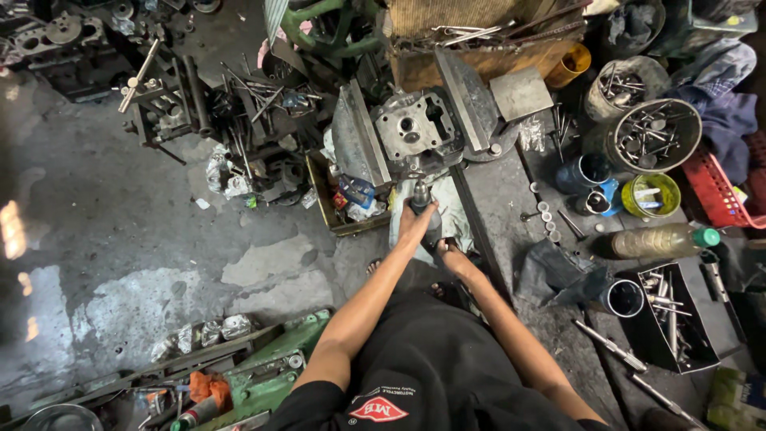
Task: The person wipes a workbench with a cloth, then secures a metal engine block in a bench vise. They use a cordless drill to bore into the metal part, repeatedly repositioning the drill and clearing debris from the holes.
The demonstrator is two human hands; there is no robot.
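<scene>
While the person leans over the workshop floor (120,231), the left hand (416,223) sits on a dark power drill (423,199), fingers wrapped around its body. Right hand (453,255) rests lower at the drill's rear; whether its fingers close, I cannot tell. Drill points at a grey engine cylinder head (415,128), lying between two steel plates.
</scene>
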